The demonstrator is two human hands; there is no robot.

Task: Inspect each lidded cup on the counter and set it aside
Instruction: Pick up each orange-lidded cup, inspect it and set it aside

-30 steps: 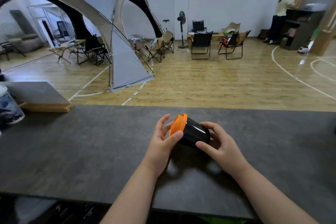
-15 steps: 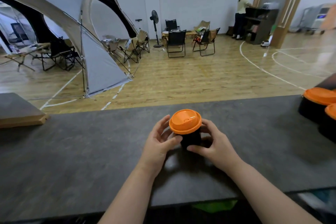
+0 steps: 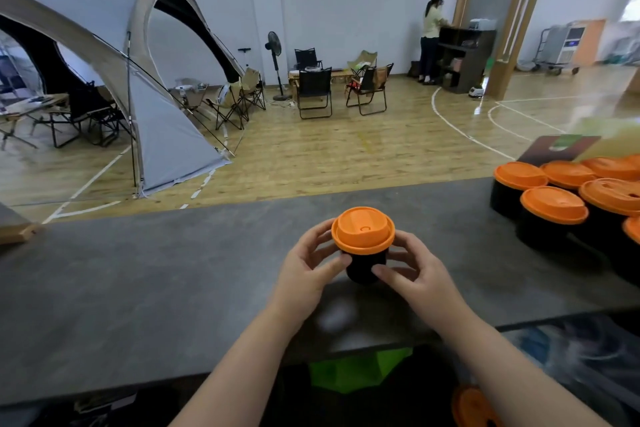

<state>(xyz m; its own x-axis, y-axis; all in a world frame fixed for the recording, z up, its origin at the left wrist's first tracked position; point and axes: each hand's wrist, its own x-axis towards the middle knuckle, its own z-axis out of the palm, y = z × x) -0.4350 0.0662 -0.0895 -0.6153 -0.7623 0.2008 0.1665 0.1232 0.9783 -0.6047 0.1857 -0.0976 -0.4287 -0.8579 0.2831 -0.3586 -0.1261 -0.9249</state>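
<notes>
Orange-lidded black cup (image 3: 363, 236): upright at the near middle of the desk (image 3: 138, 288), between both hands.
Left grip (image 3: 304, 270): curled round its left side.
Right grip (image 3: 415, 274): thumb and fingers round its right side.
Other cups (image 3: 554, 210): clustered far right; checked or waiting, unclear.
Progress: likely mid-inspection; setting aside not yet done.

Wooden floor (image 3: 346, 156) — grey tent (image 3: 166, 135), chairs (image 3: 313, 88)
</notes>
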